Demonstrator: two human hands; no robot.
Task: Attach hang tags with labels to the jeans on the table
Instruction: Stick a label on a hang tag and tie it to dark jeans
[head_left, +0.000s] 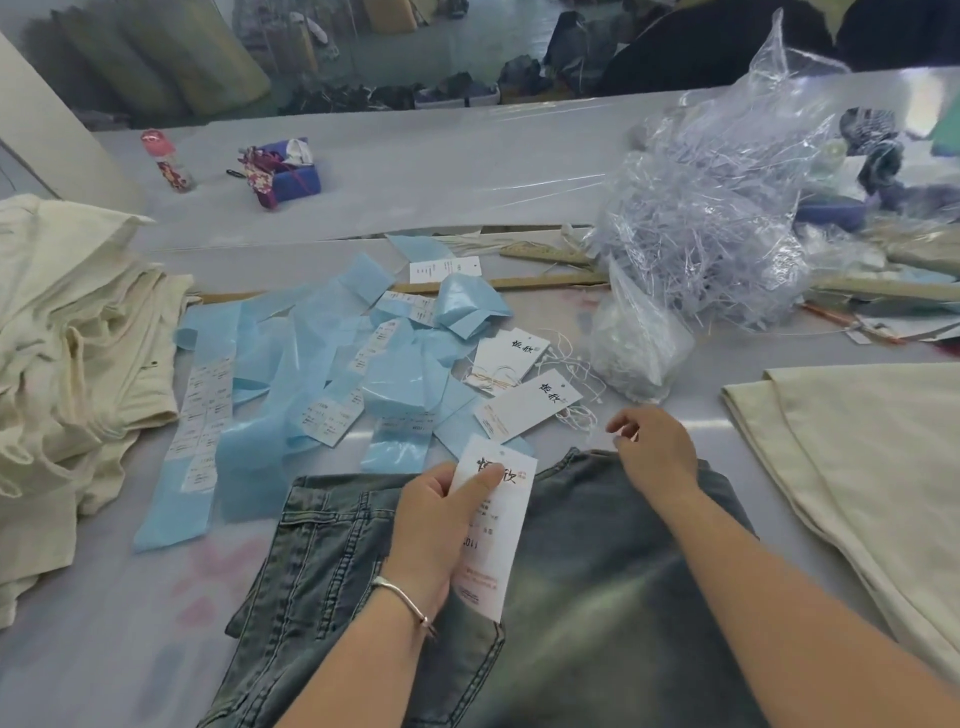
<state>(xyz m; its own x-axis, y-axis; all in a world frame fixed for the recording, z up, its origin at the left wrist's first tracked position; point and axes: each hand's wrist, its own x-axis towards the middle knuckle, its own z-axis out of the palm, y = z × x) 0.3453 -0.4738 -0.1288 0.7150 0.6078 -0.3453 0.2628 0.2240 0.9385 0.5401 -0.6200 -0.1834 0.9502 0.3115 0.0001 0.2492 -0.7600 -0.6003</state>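
Faded blue jeans (597, 582) lie flat on the table in front of me. My left hand (436, 525) grips a long white hang tag (493, 535) with black characters, thumb on its top, held over the jeans. My right hand (657, 449) hovers at the jeans' far edge with fingers loosely curled near loose white strings (576, 415); whether it pinches one cannot be told. Two more white hang tags (524, 405) lie just beyond the jeans. Blue backing strips with white labels (311, 384) are spread to the left of them.
A pile of cream garments (78, 353) sits at the left. Folded cream cloth (872, 467) lies at the right. A clear bag of plastic tag strings (711, 223) stands behind the tags. A pink bottle (169, 161) and a blue pouch (291, 171) stand further back.
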